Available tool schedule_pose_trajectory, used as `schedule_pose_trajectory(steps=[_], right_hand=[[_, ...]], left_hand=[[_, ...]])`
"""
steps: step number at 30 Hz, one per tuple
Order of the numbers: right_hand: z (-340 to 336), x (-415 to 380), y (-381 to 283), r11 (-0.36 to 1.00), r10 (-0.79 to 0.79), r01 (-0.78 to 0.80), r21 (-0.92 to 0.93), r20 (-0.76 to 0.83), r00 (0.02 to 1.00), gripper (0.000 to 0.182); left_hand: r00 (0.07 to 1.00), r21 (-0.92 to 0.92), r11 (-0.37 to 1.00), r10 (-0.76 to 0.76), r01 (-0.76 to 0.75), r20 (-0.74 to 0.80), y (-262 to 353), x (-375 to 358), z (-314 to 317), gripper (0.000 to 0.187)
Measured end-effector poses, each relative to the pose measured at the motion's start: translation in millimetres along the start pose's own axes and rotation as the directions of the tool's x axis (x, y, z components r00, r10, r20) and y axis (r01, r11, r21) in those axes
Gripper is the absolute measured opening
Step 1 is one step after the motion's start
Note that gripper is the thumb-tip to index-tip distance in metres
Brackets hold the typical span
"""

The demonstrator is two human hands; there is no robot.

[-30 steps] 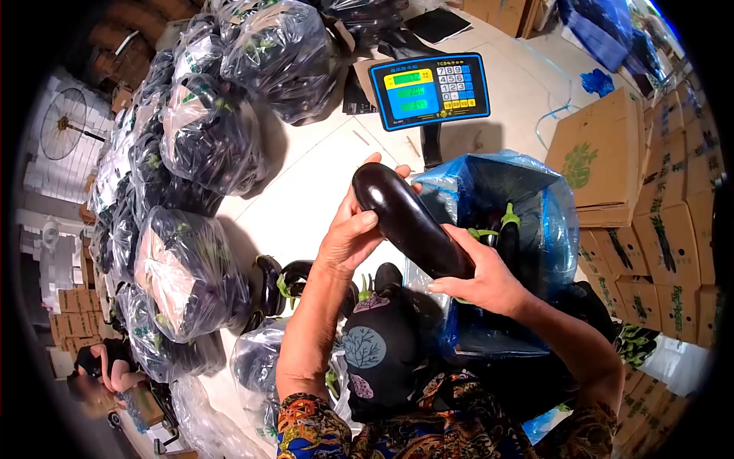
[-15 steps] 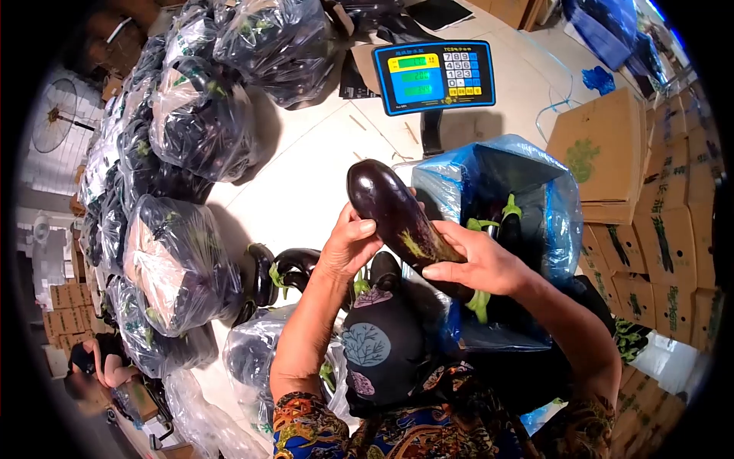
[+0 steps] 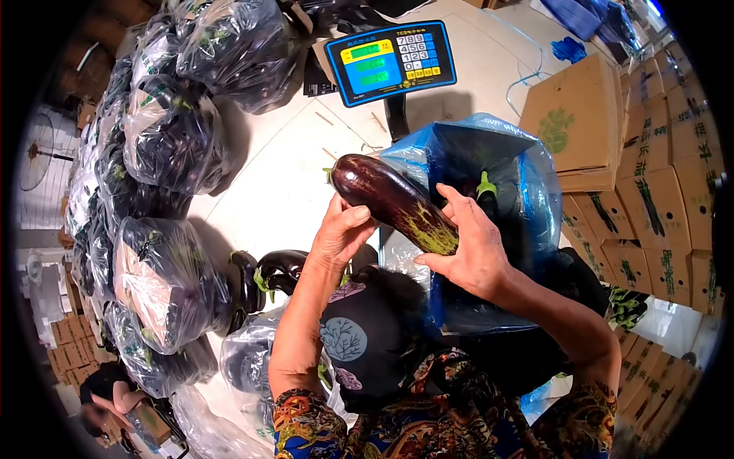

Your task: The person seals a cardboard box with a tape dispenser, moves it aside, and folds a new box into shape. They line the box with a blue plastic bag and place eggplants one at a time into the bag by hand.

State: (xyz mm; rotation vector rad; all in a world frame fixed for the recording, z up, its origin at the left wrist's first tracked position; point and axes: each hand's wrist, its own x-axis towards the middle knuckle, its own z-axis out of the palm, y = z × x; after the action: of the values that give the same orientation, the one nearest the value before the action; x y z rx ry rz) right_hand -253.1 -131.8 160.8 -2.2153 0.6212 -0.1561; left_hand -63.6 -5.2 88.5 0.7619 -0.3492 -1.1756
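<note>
A dark purple eggplant (image 3: 386, 195) with a yellow-green mottled patch lies slantwise across the middle, above my lap. My left hand (image 3: 344, 233) is closed on its upper-left part, thumb on the near side; a bit of green stem shows at that end. Around the mottled end is my right hand (image 3: 474, 249), its thumb below and its fingers raised apart above, in a loose hold. Beside and partly beneath the right hand stands an opened blue plastic bag (image 3: 535, 203). Inside it an eggplant with a green stem (image 3: 485, 186) shows; the rest is shadowed.
A scale display (image 3: 391, 63) stands beyond the bag. Clear bags packed with eggplants (image 3: 172, 279) are piled on the left. Loose eggplants (image 3: 281, 269) lie left of my knee. Cardboard boxes (image 3: 657, 199) are stacked on the right. Another person (image 3: 122, 402) sits at the lower left.
The eggplant has turned in my hands, showing more of its mottled patch. My right hand's fingers have loosened and spread. The whole view has shifted, so the scale sits farther left.
</note>
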Motion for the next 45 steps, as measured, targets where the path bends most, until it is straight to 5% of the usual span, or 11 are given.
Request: schedule_pose_trajectory(steps=[9,16,17,19,24,27,33,37,41,43,45], right_hand=[[-3,-1,8,0.996,-0.075,0.076,-0.039,0.018,0.997,0.092],[1,5,7,0.994,-0.080,0.069,0.087,0.130,0.988,0.081],[1,6,9,0.958,-0.103,0.065,0.281,0.125,0.987,0.065],[-7,10,2,0.868,0.117,-0.251,0.429,0.314,0.942,0.050],[6,9,29,0.921,-0.049,-0.044,0.386,0.229,0.972,0.029],[12,12,43,0.964,-0.071,-0.014,0.264,0.311,0.948,0.026],[40,28,39,0.993,-0.020,-0.022,0.113,0.361,0.932,0.024],[55,31,43,0.982,-0.168,0.188,-0.027,0.341,0.925,0.024],[56,36,32,0.990,-0.064,0.109,-0.090,0.403,0.913,0.023],[60,37,33,0.981,-0.124,0.170,-0.094,0.370,0.921,0.023],[61,37,35,0.977,-0.148,0.191,-0.095,0.342,0.928,0.023]], left_hand=[[0.994,-0.158,0.986,0.073,-0.059,0.084,-1,3,17,0.079],[0.990,-0.061,0.990,0.124,-0.128,-0.060,7,0,-1,0.066],[0.989,-0.070,0.989,0.122,-0.128,-0.088,11,-2,-9,0.065],[0.963,-0.061,0.973,0.212,-0.225,-0.165,23,-4,-23,0.063],[0.834,0.300,0.885,0.446,-0.356,-0.325,97,-26,-71,0.048],[0.711,0.594,0.796,0.484,-0.116,-0.510,118,-51,-101,0.048],[0.339,0.497,0.781,0.383,0.378,-0.859,40,-81,-204,0.067],[0.363,0.606,0.558,0.491,0.567,-0.792,-9,-75,-258,0.083],[0.214,0.403,0.362,0.462,0.841,-0.861,-24,-53,-275,0.092],[0.178,0.360,0.330,0.473,0.872,-0.863,-29,-52,-281,0.074],[0.371,0.459,0.004,0.584,0.888,-0.722,-35,-54,-291,0.066]])
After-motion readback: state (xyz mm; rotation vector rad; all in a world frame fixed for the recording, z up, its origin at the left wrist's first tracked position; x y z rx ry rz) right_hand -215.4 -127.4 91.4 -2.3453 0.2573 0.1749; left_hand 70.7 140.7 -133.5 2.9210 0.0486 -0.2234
